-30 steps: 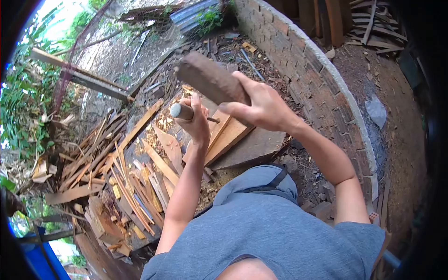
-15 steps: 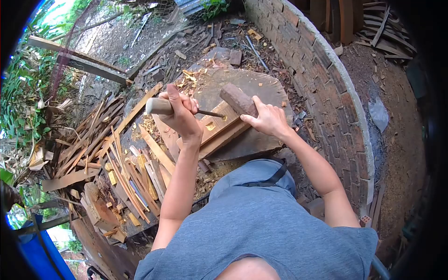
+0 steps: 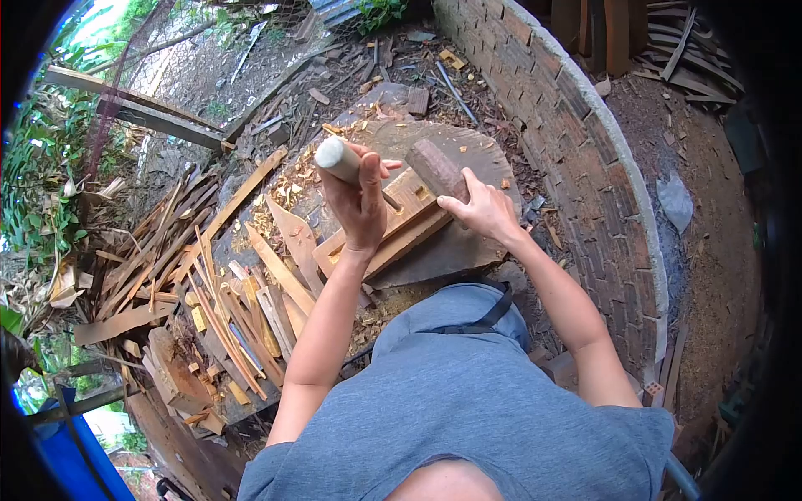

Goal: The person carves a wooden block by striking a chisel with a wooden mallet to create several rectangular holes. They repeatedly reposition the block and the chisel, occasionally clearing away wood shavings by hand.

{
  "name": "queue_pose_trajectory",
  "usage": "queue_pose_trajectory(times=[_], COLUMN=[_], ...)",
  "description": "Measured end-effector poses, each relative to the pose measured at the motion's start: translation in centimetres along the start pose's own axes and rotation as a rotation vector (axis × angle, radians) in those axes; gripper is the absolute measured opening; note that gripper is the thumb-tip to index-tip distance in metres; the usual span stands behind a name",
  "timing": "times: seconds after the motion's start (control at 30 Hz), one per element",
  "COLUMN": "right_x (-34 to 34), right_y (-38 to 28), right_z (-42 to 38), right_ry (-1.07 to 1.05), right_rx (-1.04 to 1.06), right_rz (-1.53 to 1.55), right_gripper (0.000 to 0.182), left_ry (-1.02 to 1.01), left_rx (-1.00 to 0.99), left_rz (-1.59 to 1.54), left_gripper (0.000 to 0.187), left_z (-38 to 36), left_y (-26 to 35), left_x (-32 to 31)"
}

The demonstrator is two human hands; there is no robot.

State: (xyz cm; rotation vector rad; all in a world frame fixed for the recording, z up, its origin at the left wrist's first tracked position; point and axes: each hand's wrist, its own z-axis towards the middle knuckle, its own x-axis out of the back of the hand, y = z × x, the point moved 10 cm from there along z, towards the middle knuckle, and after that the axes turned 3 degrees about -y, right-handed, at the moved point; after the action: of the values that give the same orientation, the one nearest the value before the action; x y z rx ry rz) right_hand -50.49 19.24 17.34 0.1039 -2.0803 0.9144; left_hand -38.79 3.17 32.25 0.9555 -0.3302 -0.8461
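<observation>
Centrally, the left hand [image 3: 355,204] grasps a chisel [image 3: 336,156] by its rounded handle, the fingers wrapped loosely and the handle's pale butt uppermost. The tool is tilted, its narrow blade running down to the right and meeting the upper face of a wooden beam [image 3: 386,237]; how deep the tip sits cannot be told. Just right of the blade, a small slot [image 3: 422,193] opens in the beam; its contents are too small to make out. The right hand [image 3: 489,209] clasps the near end of a dark wooden block [image 3: 436,167], thumb on the near left side, with the block's far end above the beam's right part. The beam lies obliquely on a broad round stump [image 3: 451,260]. To the left of the stump are a pointed board [image 3: 297,240], pale shavings [image 3: 286,191] and a pile of wooden strips [image 3: 230,334]. At the right, a curved brick wall [image 3: 585,179] borders the work area, with a crumpled pale sheet [image 3: 675,203] beyond it.
</observation>
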Motion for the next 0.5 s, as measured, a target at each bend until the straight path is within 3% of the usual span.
queue_pose_trajectory(times=[0.2, 0.5], right_x=[1.4, 0.3], right_y=[-2.8, -3.5], right_z=[-1.3, -1.8], right_ry=[0.079, 0.078], right_rx=[0.116, 0.142], right_rz=[-0.125, -0.175], right_gripper=[0.073, 0.071], left_ry=[0.024, 0.065], left_rx=[0.042, 0.085], left_rz=[-0.021, -0.006], left_gripper=[0.032, 0.032], left_z=[-0.3, -0.2], left_y=[-0.9, -1.7], left_x=[0.1, -0.2])
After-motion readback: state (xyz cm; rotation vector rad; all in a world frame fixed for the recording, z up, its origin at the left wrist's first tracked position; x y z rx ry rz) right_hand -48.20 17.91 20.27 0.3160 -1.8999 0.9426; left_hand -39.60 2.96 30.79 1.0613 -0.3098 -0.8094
